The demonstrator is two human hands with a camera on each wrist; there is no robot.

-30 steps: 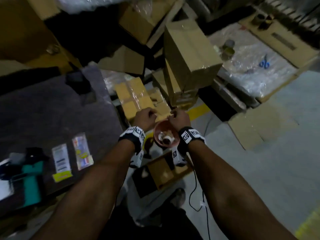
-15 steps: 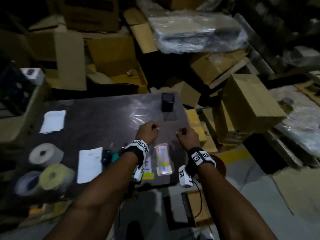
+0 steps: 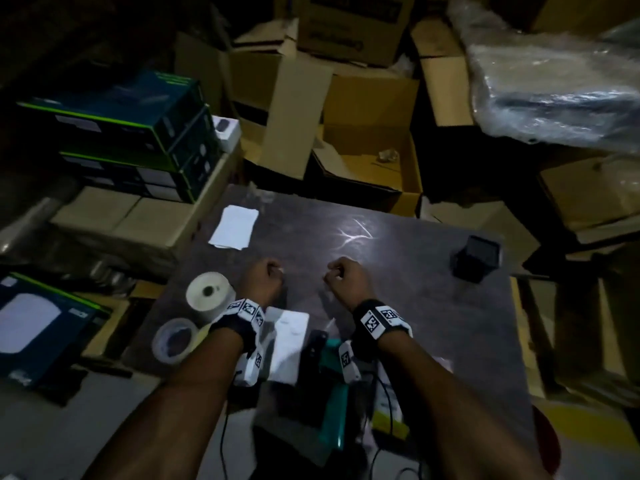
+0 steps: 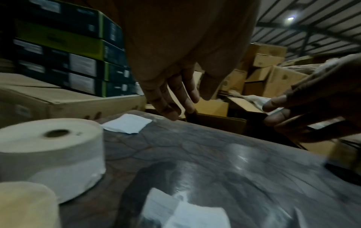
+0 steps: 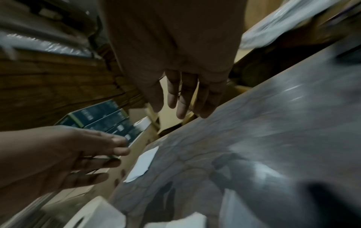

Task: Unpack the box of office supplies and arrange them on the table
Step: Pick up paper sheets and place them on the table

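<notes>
Both hands hover side by side over the middle of the dark table [image 3: 415, 306]. From above, my left hand [image 3: 265, 275] and right hand [image 3: 341, 275] look curled. The left wrist view shows the left fingers [image 4: 171, 106] hanging loose with nothing in them, and the right wrist view shows the right fingers [image 5: 181, 104] the same. Unpacked supplies lie around them: a white paper roll [image 3: 207, 292], a tape roll [image 3: 173, 339], a white pad [image 3: 235, 227], a black cube-shaped holder [image 3: 476, 258], a white packet [image 3: 287, 341], a teal item [image 3: 332, 393] and a yellow-labelled packet [image 3: 388, 414].
Dark green-edged boxes [image 3: 138, 133] are stacked on cartons left of the table. An open cardboard box [image 3: 374, 157] stands behind its far edge, with a plastic-wrapped bundle [image 3: 554, 98] at the back right. A red bowl [image 3: 547, 441] sits low at the right.
The view swung up from the red bowl and box on the floor to the table. Both hands moved from over the bowl to above the table's middle.
</notes>
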